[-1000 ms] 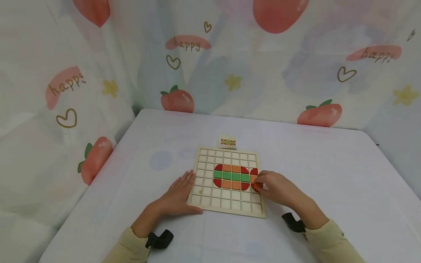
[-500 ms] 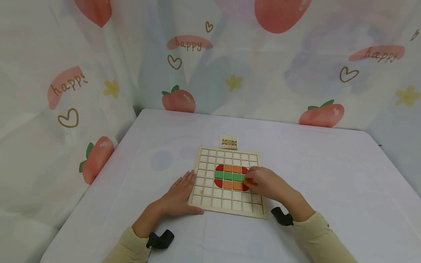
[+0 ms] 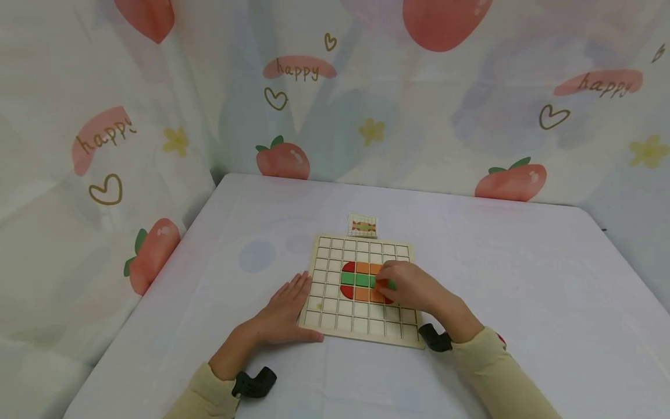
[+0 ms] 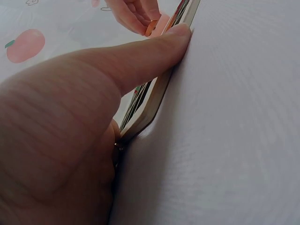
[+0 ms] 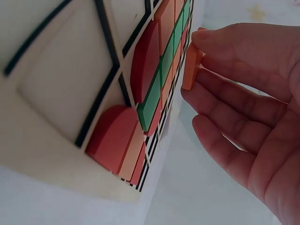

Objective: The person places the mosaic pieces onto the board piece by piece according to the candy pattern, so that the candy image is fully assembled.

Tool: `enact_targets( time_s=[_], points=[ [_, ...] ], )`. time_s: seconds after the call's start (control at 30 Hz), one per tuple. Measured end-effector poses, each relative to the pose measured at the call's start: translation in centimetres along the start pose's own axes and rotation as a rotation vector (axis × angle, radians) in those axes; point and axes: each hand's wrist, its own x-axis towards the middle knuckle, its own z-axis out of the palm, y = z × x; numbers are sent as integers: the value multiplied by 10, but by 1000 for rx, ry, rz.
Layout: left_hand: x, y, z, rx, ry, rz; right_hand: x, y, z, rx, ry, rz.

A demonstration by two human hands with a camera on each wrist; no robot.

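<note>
Head view: the left hand [image 3: 280, 314] lies flat, fingers straight, against the near-left edge of the grid board [image 3: 361, 289] on the surface [image 3: 523, 279]. The right hand [image 3: 413, 286] hovers over the coloured pieces [image 3: 361, 280] at the board's middle; most cells around them are bare.

Left wrist view: the thumb [image 4: 154, 51] presses the board's edge.

Right wrist view: the right hand's fingertips pinch an orange tile [image 5: 191, 66], just off the placed rows and not yet seated.

Right hand [image 5: 243, 108] pinches orange tile [image 5: 191, 65] just beside board [image 5: 56, 93]; red, green, orange pieces sit in grid.
</note>
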Motion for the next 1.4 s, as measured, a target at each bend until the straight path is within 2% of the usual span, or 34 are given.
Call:
enact_targets(
  time_s=[0.27,1.17,1.4],
  points=[
    [0,1,0,6,-2,-2,5,-3,3,-3,-23,8],
    [-1,0,-2,11,-5,5,33,-14,8,8,-33,-103],
    [0,-1,-1,13,-13,7,38,-18,9,26,-61,-79]
  ],
)
